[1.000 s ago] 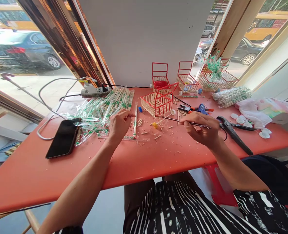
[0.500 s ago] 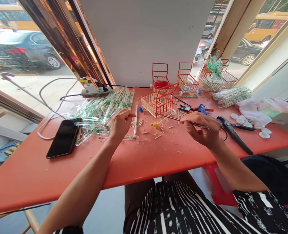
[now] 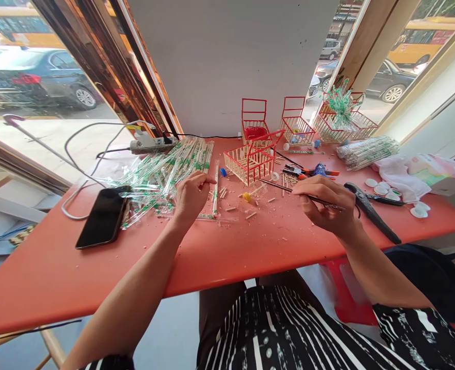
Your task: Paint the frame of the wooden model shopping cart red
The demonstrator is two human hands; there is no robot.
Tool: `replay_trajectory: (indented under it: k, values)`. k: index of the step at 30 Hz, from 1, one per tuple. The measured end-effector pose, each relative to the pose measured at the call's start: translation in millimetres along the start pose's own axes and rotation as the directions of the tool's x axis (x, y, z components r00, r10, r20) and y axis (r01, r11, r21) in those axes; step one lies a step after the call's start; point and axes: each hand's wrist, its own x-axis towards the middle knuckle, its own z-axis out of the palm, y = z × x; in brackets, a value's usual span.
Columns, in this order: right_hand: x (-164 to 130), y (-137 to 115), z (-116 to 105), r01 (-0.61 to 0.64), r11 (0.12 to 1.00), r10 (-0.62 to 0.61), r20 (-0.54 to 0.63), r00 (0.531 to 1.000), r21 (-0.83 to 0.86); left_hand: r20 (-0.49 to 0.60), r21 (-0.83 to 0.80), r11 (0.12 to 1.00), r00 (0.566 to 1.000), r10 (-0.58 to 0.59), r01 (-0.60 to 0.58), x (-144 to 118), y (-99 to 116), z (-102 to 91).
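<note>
My right hand (image 3: 327, 203) grips a thin dark rod-like tool (image 3: 277, 186). Its tip points left at the near corner of a small red stick basket (image 3: 250, 162). My left hand (image 3: 191, 198) rests on the red table (image 3: 212, 257) with fingers curled and thumb pressed to forefinger. Whether anything small is pinched there does not show. It sits beside a single wrapped chopstick (image 3: 214, 187) and a pile of wrapped chopsticks (image 3: 162, 167). A yellow cap (image 3: 246, 197) and short wooden stick pieces lie between my hands.
A black phone (image 3: 103, 216) lies at the left and a power strip (image 3: 152, 145) with cables behind it. Three more red baskets (image 3: 297, 128) stand at the back. A black hand tool (image 3: 370, 210), white caps (image 3: 377, 187), a chopstick bundle (image 3: 366, 150) and a plastic bag (image 3: 416, 172) are at the right.
My right hand with the thin tool has drifted slightly right and toward me. My left hand has stayed in place.
</note>
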Motion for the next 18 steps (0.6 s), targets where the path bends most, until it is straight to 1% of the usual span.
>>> replay_trajectory:
  k: [2, 4, 8, 11, 13, 15, 16, 17, 18]
  values:
    - [-2, -1, -2, 0.006, 1.000, -0.006, -0.024, 1.000, 0.000, -0.002, -0.003, 1.000, 1.000, 0.003, -0.003, 0, 0, -0.1]
    - [-4, -1, -3, 0.016, 1.000, -0.015, -0.021, 1.000, 0.000, 0.007, -0.001, 1.000, 1.000, 0.009, -0.009, 0, 1, -0.6]
    - [-8, -3, -3, 0.015, 1.000, -0.016, 0.063, 0.998, 0.007, 0.017, 0.001, 1.000, 1.000, 0.013, -0.013, 0, 1, -1.1]
    - [-12, -5, -8, 0.019, 1.000, -0.020, 0.084, 0.996, 0.013, 0.011, -0.011, 1.000, 1.000, 0.017, -0.017, 0, 0, -0.4]
    - [-16, -6, -13, -0.005, 1.000, 0.004, 0.035, 0.999, 0.030, 0.012, -0.025, 1.000, 1.000, 0.016, -0.016, 0, 0, 0.3]
    - [-19, -6, -18, -0.092, 0.993, 0.097, -0.076, 0.992, 0.068, 0.017, -0.042, 0.999, 1.000, 0.012, -0.011, -1, -1, 1.0]
    - [-19, -5, -20, -0.157, 0.981, 0.173, -0.155, 0.973, 0.110, 0.020, -0.054, 0.999, 1.000, 0.007, -0.006, -1, 0, 1.4]
    - [-19, -3, -21, -0.217, 0.961, 0.255, -0.242, 0.936, 0.174, 0.022, -0.067, 0.998, 1.000, -0.002, 0.003, -2, 0, 2.0]
    - [-18, 0, -22, -0.258, 0.933, 0.333, -0.327, 0.884, 0.253, 0.025, -0.082, 0.996, 1.000, -0.017, 0.019, -2, 0, 2.8]
